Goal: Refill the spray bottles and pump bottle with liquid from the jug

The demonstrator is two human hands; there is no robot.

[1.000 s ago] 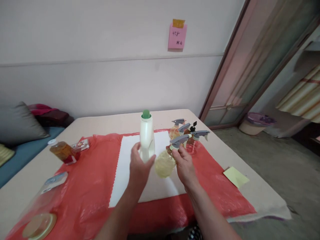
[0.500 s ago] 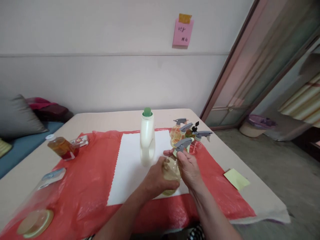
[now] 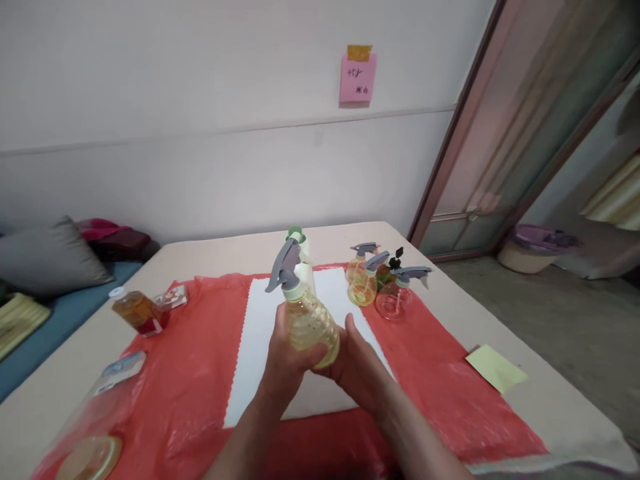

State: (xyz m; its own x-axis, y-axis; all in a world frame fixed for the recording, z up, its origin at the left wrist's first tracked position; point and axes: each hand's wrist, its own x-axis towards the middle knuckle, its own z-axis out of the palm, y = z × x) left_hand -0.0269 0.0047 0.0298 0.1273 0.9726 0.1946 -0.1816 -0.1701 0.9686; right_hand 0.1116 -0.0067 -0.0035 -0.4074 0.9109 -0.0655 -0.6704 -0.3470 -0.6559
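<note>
A clear spray bottle [image 3: 311, 321] with a grey trigger head and pale yellow liquid is held up, its top tilted to the left. My left hand [image 3: 287, 357] is wrapped around its body, thumb across the front near the base. Against the lower right side of the bottle, my right hand [image 3: 357, 363] is cupped with its thumb spread away; some of its fingers are hidden behind the base. Behind the spray bottle stands a pale jug [image 3: 305, 277] with a green part at its mouth, partly covered. Below my hands lies a white cloth [image 3: 245, 373].
Several spray bottles [image 3: 395, 303] stand at the right, by a black-topped one. A tilted amber bottle [image 3: 137, 310] and a round lid [image 3: 90, 459] are on the left. Red plastic sheet [image 3: 185, 373] covers the table; a yellow note [image 3: 496, 368] lies near its right edge.
The spray bottle has been raised and moved left, now tilting left. My right hand has left its neck and come down beside its base. The view has shifted slightly.
</note>
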